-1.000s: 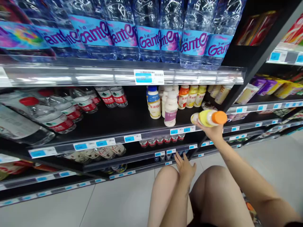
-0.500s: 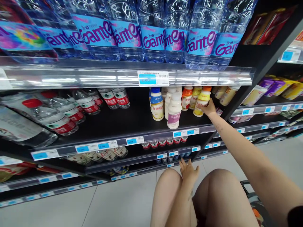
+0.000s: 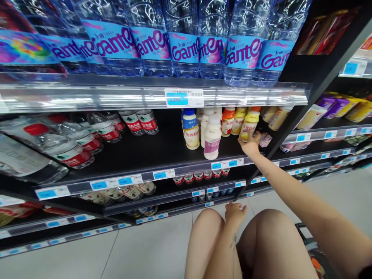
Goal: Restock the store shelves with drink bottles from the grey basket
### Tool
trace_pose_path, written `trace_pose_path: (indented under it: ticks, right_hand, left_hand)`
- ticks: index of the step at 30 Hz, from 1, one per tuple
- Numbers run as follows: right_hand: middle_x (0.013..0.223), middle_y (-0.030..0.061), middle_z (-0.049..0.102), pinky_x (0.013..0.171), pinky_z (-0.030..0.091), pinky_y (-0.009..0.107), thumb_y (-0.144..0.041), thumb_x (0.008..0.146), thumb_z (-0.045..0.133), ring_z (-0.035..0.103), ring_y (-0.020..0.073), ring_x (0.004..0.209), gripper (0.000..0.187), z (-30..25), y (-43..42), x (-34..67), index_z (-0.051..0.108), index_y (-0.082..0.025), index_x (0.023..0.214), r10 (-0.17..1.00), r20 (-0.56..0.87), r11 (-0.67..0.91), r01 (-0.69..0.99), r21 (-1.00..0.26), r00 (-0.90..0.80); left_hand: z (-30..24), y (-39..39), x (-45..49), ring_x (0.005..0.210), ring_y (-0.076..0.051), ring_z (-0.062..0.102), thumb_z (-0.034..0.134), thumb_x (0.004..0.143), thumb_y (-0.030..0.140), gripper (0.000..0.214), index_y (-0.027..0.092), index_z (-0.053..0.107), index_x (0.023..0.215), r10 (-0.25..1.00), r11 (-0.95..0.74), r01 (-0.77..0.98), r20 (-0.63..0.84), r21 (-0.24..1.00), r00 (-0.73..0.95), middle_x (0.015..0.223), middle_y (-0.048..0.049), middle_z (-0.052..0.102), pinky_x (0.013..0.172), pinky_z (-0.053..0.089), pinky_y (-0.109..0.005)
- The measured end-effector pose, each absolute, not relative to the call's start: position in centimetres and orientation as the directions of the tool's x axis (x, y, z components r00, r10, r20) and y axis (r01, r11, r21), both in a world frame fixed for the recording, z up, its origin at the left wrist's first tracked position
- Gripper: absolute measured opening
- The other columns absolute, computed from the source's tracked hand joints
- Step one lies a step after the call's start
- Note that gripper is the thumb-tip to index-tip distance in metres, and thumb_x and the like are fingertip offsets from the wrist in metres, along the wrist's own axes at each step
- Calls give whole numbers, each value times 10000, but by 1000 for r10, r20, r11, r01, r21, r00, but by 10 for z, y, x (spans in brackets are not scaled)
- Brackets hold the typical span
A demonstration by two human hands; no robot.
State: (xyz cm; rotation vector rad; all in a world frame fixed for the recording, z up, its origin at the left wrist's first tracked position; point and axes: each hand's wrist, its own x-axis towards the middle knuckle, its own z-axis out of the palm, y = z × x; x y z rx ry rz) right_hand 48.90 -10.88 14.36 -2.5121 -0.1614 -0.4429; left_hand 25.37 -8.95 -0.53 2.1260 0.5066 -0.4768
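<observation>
The right hand (image 3: 250, 144) spreads its fingers loosely at the lower front of an upright, yellow-labelled, orange-capped drink bottle (image 3: 251, 121), just beyond it. Below, the left hand (image 3: 236, 214) is empty, fingers loosely bent.

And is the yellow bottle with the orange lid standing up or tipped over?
Standing up: the yellow bottle has its orange lid at the top. The right hand covers part of its lower end.

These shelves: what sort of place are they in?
Most likely a shop, perhaps a supermarket: the shelves carry price tags and many water bottles with matching blue labels.
</observation>
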Motion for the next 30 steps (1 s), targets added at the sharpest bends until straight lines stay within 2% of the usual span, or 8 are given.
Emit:
trace_pose_path:
  ticks: [2, 4, 8, 11, 16, 23, 26, 30]
  right_hand:
    - [1591, 203, 218, 1082, 411, 547, -465, 915, 619, 360, 437, 1410, 547, 141, -103, 487, 516, -212, 1389, 51, 234, -849, 166, -502, 971]
    - [1606, 193, 217, 1096, 362, 597, -493, 924, 597, 354, 454, 1413, 570, 138, -100, 488, 506, -244, 1428, 34, 165, -880, 108, -462, 986]
    - [1617, 202, 221, 1097, 315, 620, -462, 888, 637, 291, 440, 1450, 656, 130, -99, 487, 451, -264, 1486, -27, 295, -935, 81, -345, 955]
    - [1596, 222, 257, 1052, 365, 584, -449, 876, 635, 391, 429, 1382, 670, 126, -98, 485, 446, -243, 1485, -94, 329, -939, 26, -344, 940]
    - [1569, 220, 312, 1060, 387, 552, -430, 871, 615, 521, 372, 1281, 655, 126, -93, 491, 435, -224, 1465, -84, 247, -919, 21, -394, 965]
    - [1647, 259, 174, 1136, 233, 697, -519, 904, 575, 245, 443, 1505, 692, 128, -88, 495, 395, -184, 1481, -111, 140, -926, -51, -375, 984]
    - [1643, 313, 148, 1116, 226, 721, -517, 899, 604, 205, 473, 1515, 712, 126, -87, 494, 403, -156, 1479, -130, 165, -926, -61, -372, 978]
    - [1646, 315, 128, 1132, 244, 685, -428, 856, 695, 175, 504, 1511, 672, 128, -86, 488, 487, -128, 1420, -144, 265, -911, -23, -411, 953]
  left_hand:
    - [-6, -90, 254, 1360, -304, 497, 518, 956, 468, 437, 206, 760, 1207, 177, -541, 509, -501, 670, 847, 1359, -114, 650, 1112, 427, -355]
    - [-7, -90, 255, 1358, -308, 498, 513, 958, 455, 441, 190, 758, 1211, 179, -552, 500, -491, 667, 853, 1355, -126, 650, 1115, 424, -359]
    - [-9, -92, 254, 1360, -316, 492, 501, 956, 445, 467, 171, 739, 1249, 180, -575, 479, -468, 664, 865, 1367, -142, 639, 1123, 417, -378]
    - [-11, -93, 252, 1346, -328, 498, 505, 948, 460, 483, 168, 737, 1255, 176, -587, 468, -459, 661, 871, 1362, -148, 638, 1126, 413, -396]
    - [-12, -94, 247, 1340, -327, 499, 502, 948, 469, 483, 177, 738, 1252, 176, -604, 459, -453, 652, 874, 1349, -139, 646, 1114, 424, -387]
    - [-9, -93, 242, 1330, -342, 499, 496, 948, 466, 445, 196, 774, 1166, 170, -633, 455, -461, 627, 871, 1354, -148, 633, 1110, 428, -425]
    - [-9, -92, 243, 1334, -342, 499, 500, 944, 464, 443, 194, 775, 1162, 156, -641, 449, -467, 622, 870, 1345, -142, 643, 1114, 429, -422]
    - [-11, -91, 247, 1298, -341, 549, 516, 932, 454, 421, 206, 773, 1155, 129, -639, 448, -487, 626, 864, 1325, -133, 669, 1080, 461, -435]
